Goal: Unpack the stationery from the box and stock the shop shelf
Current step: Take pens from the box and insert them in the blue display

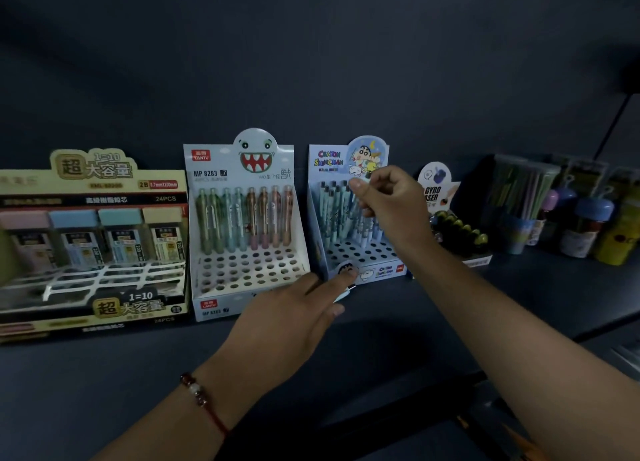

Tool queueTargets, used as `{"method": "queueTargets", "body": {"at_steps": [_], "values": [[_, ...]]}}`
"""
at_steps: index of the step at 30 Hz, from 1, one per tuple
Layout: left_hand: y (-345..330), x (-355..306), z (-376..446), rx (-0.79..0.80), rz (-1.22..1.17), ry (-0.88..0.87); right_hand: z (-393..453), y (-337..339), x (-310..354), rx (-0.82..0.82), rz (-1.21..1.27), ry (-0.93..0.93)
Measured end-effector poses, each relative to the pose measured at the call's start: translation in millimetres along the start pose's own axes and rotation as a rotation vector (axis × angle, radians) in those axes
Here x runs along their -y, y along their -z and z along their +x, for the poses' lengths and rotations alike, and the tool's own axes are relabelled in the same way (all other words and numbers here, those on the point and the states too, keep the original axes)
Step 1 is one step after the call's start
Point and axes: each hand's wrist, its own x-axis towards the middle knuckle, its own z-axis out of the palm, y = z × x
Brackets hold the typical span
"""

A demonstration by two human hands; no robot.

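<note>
Pinching a pen (360, 215), right hand (391, 201) hovers over blue display box (377, 270); left hand (294, 318) holds pens (344, 294).

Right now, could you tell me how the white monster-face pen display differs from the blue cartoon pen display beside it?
The white monster-face pen display holds one back row of green, teal and pink pens; the blue cartoon pen display holds several rows of pale blue ones. The white one stands untouched; both hands, left and right, work at the blue one. Both have empty front holes.
</note>
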Motion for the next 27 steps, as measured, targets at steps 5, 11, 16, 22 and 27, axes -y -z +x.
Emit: {"method": "queueTargets", "body": {"at_steps": [5,11,16,22,27], "values": [[-2,3,-1,-0.010,-0.043,0.000,2,-5,-15,0.005,-0.061,0.007],[-2,2,1,-0.015,-0.046,-0.001,6,-6,-21,-0.010,-0.074,-0.018],[-2,1,1,-0.025,-0.058,0.000,9,-12,-17,0.011,-0.113,-0.001],[-1,3,1,-0.013,-0.100,0.017,9,-15,-26,0.046,-0.226,0.021],[-1,3,1,-0.015,-0.077,0.024,7,-15,-36,0.033,-0.316,0.030]]}}
